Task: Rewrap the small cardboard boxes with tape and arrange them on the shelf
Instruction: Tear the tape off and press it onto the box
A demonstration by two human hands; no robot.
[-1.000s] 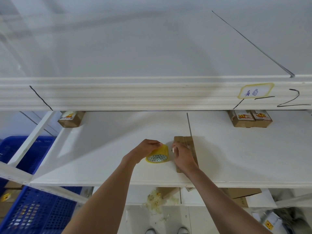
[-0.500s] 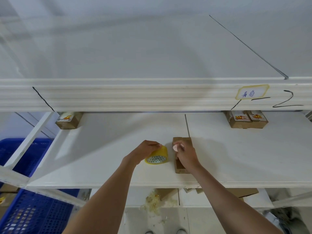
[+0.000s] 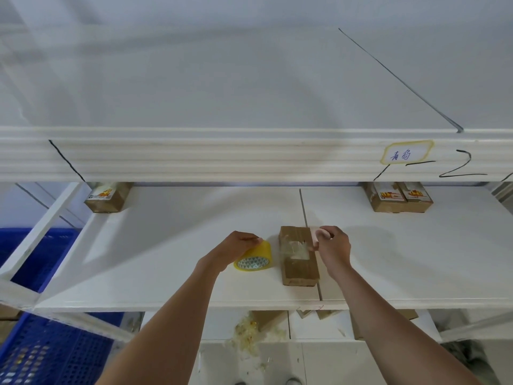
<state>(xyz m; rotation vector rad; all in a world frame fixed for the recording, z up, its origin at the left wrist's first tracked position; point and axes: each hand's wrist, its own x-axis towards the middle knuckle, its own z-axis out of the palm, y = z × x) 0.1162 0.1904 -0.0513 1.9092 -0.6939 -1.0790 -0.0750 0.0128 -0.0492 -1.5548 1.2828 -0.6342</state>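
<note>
- Far left, a small brown cardboard box with a printed label [image 3: 107,197] sits at the back of the white shelf board [image 3: 172,273]. Its faces look glossy, which I judge to be tape.
- Left hand [image 3: 236,250]: I see its fingers curled over the top of the yellow roll of clear tape [image 3: 254,259], grasping it. The roll stands tilted on the shelf, just left of the work box; its core shows a triangle print.
- Centre: the flat brown cardboard box [image 3: 298,257] lies on the shelf near the front edge, long axis running near to far. A crinkled clear tape patch [image 3: 295,250] covers its top middle.
- Right hand [image 3: 331,247]: fingers clenched on a small pale pink object [image 3: 316,234] at the box's far right edge. I cannot tell what it is; possibly a cutter.
- Procedure, in my judgement: keep the strip taut from the roll, sever cleanly at the box edge, then press the wrinkles flat.
- Far right, two labelled brown cardboard boxes [image 3: 398,197] stand touching side by side.
</note>
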